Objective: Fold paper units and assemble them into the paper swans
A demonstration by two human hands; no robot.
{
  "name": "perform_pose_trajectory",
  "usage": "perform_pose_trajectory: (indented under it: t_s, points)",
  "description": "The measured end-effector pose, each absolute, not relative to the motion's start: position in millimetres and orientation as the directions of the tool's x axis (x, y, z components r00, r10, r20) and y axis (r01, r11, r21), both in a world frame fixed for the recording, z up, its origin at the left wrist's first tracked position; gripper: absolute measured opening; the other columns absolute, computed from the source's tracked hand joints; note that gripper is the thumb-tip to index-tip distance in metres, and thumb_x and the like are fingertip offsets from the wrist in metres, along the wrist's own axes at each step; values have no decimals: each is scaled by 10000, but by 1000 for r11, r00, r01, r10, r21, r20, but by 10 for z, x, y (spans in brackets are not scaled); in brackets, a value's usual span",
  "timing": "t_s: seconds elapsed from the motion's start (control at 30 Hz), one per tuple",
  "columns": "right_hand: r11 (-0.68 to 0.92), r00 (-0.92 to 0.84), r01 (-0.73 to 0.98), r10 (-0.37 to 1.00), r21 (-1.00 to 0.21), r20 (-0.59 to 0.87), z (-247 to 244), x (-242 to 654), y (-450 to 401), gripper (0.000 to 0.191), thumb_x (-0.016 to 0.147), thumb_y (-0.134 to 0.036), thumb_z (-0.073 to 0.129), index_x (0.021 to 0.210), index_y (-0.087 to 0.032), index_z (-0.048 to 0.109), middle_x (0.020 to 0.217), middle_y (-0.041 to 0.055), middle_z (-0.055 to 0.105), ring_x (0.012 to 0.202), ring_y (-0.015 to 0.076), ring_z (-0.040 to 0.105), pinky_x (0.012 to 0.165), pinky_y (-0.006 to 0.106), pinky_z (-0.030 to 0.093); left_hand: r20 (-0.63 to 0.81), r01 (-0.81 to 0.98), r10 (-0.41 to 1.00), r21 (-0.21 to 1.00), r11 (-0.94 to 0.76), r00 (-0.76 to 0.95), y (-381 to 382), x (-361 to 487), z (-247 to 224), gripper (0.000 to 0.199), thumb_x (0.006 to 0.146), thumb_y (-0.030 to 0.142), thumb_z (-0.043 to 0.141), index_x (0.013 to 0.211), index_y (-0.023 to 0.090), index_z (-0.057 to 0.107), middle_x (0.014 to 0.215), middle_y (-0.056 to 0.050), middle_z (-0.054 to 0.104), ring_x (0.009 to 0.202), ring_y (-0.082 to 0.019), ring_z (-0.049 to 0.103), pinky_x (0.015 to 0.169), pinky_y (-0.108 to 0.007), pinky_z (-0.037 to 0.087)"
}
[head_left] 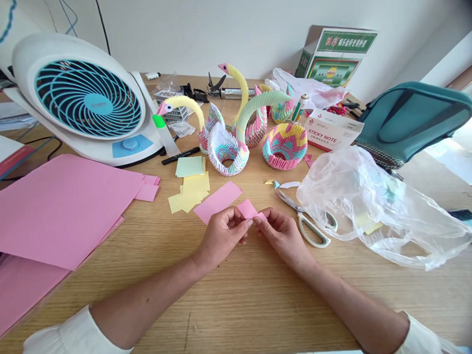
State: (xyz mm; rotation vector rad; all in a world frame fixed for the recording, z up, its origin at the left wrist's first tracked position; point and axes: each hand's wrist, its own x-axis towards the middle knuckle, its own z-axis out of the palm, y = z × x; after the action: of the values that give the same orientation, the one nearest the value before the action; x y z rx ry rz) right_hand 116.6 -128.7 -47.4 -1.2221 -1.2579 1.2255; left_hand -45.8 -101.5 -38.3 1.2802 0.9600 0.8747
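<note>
Near the middle of the wooden table (pixel 210 314), a small pink paper piece (pixel 247 209) is pinched between both hands. My left hand (pixel 222 236) grips its left and lower side with thumb and fingers. On the right side, the thumb and fingertips of my right hand (pixel 282 235) hold the paper, and the two thumbs nearly meet. Just behind my left hand lies a pink paper strip (pixel 218 201). Scissors (pixel 310 227) rest slightly open beside my right hand. Yellow paper pieces (pixel 195 184) and a green stack (pixel 189 166) lie farther back.
Large pink sheets (pixel 61 205) cover the left side, with a white fan (pixel 87 100) behind. Folded-paper swans (pixel 227 148) and a paper bowl (pixel 284 146) stand at the back. To the right are a plastic bag (pixel 382 207), a sticky-note box (pixel 331 130) and a teal bag (pixel 413 119).
</note>
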Motion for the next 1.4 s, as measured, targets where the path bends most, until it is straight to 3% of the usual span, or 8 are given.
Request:
perform_pose_trajectory:
  t_s: [0.37,0.67,0.93,1.03,1.13,1.23,1.4]
  points:
    - [-34,-45,-18,998,-999,-33,-475,1128,-1315,386,848,-541,669,752,-174,601,665,1,609,597,127,527,582,253,415,-54,-20,919,998,67,391,-976,-472,-345,266,831,371,682,758,150,554,654,42,562,503,-64,523,460,-178,461]
    - [-72,-43,59,996,-996,-75,-521,1088,-1344,420,862,-576,631,743,-181,553,601,-20,569,526,109,469,514,239,360,-66,-70,904,992,106,422,-972,-469,-342,265,856,397,661,841,141,590,778,1,593,623,-95,555,480,-193,472]
    - [-12,-158,214,986,-977,-47,-426,1169,-1349,495,886,-585,585,621,-189,452,570,-61,336,528,83,278,485,247,206,-46,-17,881,998,61,471,-858,-531,-308,313,815,427,700,773,155,552,747,19,564,632,-89,540,552,-206,487]
    - [-48,-159,184,984,-982,-78,-338,1212,-1330,466,879,-609,577,705,-181,520,621,-38,437,560,99,364,498,238,277,-80,50,838,997,63,539,-828,-556,-339,339,788,446,725,750,164,541,722,17,581,649,-111,568,572,-227,492]
    - [-120,-140,24,983,-993,-122,-309,1237,-1297,426,821,-609,655,846,-191,576,713,-13,566,614,129,496,552,249,404,-110,126,784,991,41,611,-826,-564,-372,317,775,422,743,733,157,573,685,14,606,638,-112,585,592,-230,480]
    - [-132,-95,-96,988,-987,-123,-344,1242,-1275,391,758,-557,746,802,-200,594,696,-18,593,611,132,529,592,263,455,-135,116,797,990,82,589,-828,-559,-368,308,773,420,744,737,147,605,709,-2,639,664,-121,623,640,-251,518]
    - [-27,-2,-60,1000,-998,-27,-394,1226,-1292,326,785,-493,751,764,-193,625,709,0,643,633,133,552,628,264,464,-163,26,812,983,180,560,-818,-552,-325,297,800,428,725,810,145,637,793,-46,717,778,-171,709,732,-311,583]
